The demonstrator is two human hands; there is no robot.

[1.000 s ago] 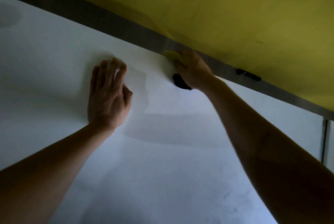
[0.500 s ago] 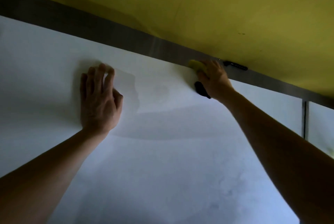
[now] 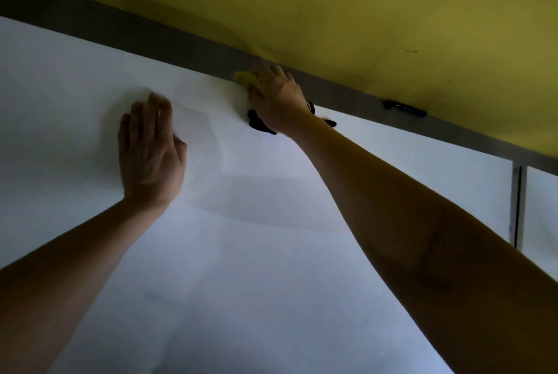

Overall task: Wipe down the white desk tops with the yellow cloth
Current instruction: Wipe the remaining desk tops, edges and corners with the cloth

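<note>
The white desk top (image 3: 271,253) fills most of the view. My right hand (image 3: 277,99) presses the yellow cloth (image 3: 245,79) against the desk's far edge, by the grey strip; only a small bunched part of the cloth shows past my fingers. A black band (image 3: 259,124) hangs at that wrist. My left hand (image 3: 149,150) lies flat on the desk, palm down, fingers together, to the left of the cloth and apart from it.
A grey metal strip (image 3: 151,38) runs along the desk's far edge under a yellow partition (image 3: 362,11). A black clip (image 3: 404,108) sits on the strip to the right. A vertical seam (image 3: 517,207) separates a second white desk at far right.
My right hand has slid the cloth leftward along the far edge, away from the black clip. My left hand stays flat on the desk.
</note>
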